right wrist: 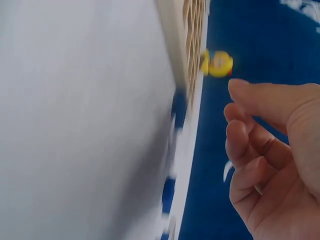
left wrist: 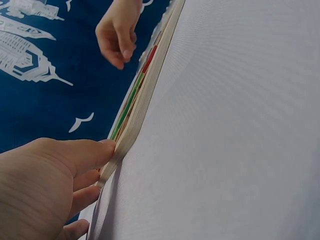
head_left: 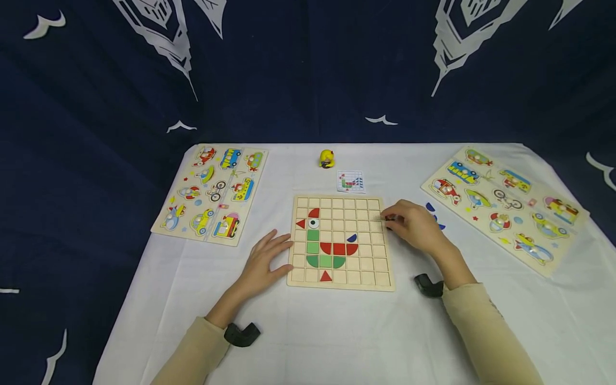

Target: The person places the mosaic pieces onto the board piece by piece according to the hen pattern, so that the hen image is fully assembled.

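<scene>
A square wooden grid board (head_left: 371, 280) carries red, green and blue pieces forming a bird with a round eye tile (head_left: 313, 223). My left hand (head_left: 263, 262) rests at the board's left edge, fingers spread; the left wrist view shows its thumb (left wrist: 95, 154) touching the rim. At the opposite edge, my right hand (head_left: 411, 224) is raised, thumb and fingertips together around a small dark piece (head_left: 391, 217), mostly hidden. In the right wrist view the other fingers (right wrist: 245, 172) are curled. Several loose blue pieces (head_left: 430, 207) lie beyond that hand.
A small picture card (head_left: 351, 182) lies behind the board, with a yellow toy duck (head_left: 326, 159) farther back. Vehicle puzzle boards lie at the left (head_left: 212, 195) and right (head_left: 505, 208) of the white-covered table (head_left: 337, 337). A dark blue patterned curtain (head_left: 308, 69) hangs behind.
</scene>
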Motion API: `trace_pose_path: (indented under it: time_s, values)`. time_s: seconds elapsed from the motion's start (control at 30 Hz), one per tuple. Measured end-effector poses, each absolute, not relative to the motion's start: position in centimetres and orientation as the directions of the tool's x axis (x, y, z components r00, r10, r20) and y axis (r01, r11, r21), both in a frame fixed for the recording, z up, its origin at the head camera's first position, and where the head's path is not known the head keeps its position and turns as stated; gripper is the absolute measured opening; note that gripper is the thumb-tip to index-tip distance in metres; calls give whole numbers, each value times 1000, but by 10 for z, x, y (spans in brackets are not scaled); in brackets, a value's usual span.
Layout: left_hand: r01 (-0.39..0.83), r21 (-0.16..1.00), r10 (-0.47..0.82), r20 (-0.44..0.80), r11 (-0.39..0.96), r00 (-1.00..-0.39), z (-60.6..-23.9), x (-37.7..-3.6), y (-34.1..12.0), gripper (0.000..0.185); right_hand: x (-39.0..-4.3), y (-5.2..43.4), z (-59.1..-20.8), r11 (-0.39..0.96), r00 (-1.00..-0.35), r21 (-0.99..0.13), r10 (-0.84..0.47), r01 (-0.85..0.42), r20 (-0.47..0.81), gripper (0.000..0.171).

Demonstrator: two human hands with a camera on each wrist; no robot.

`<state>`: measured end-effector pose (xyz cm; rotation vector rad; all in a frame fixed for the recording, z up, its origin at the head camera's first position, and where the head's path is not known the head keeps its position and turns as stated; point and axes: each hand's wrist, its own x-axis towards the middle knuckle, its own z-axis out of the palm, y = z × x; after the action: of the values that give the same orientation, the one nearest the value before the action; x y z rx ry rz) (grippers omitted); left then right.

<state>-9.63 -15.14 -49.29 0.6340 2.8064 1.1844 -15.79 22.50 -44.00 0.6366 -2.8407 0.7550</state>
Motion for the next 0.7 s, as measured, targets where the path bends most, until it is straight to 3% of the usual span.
trace_pose_path:
  time_s: [0.3,0.7]
  values:
    - [351,697,376,125,625,-918,-492,-97,-152,53,-155,257,-447,825,-931,-452,-227,-339,286,17]
    - [366,696,382,142,617,-913,-493,-96,-152,53,-159,247,-457,809,-956,-511,-265,-291,125,19]
